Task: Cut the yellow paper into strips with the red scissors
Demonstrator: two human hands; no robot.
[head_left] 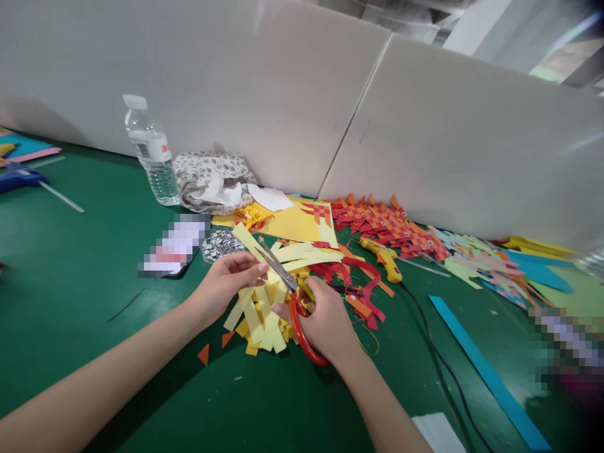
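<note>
My left hand [229, 283] pinches a pale yellow paper strip [248, 240] between thumb and fingers. In my right hand [325, 314] is a pair of scissors [302, 336] with red handles, its blades pointing up and left across the strip near my left fingertips. The blades look slightly apart; whether they touch the strip I cannot tell. Beneath both hands lies a loose pile of yellow paper strips [257, 314], pale and deeper yellow. Red and orange paper strips [370, 296] lie just right of the pile.
Behind stand a water bottle [151, 151], a patterned pouch [212, 176] and woven red-orange paper fish [382, 223]. A phone [174, 248] lies left, beside googly eyes [221, 245]. On the right, a yellow glue gun [384, 258] trails its cord near a blue strip [486, 371].
</note>
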